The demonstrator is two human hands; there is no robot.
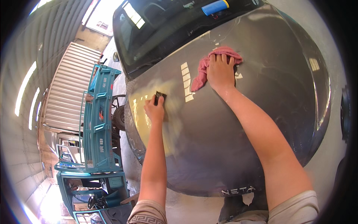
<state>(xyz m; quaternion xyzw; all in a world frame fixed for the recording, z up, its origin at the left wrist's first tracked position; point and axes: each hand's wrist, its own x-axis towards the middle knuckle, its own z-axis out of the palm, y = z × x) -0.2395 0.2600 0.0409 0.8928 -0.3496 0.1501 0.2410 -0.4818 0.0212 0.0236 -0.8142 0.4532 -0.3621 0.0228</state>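
Hood (231, 138) is your work surface, spread between you and the windscreen (149, 41). Yellowish patch (139, 119) sits along its left side, long axis running roughly from the windscreen end back toward you. Pink cloth (202, 71) lies farther right, bunched under your right hand (221, 72); fingers are curled over it, but can't tell if you're gripping or just pressing. Dark block (161, 98) is pinched in your left hand (154, 109), grip narrow, and appears to rest on the patch. Relation that matters, I'd judge: block is on the patch's right part, toward its windscreen end; brightest yellow lies left of it and nearer you. Left hand is the near one; right is well apart from the patch.
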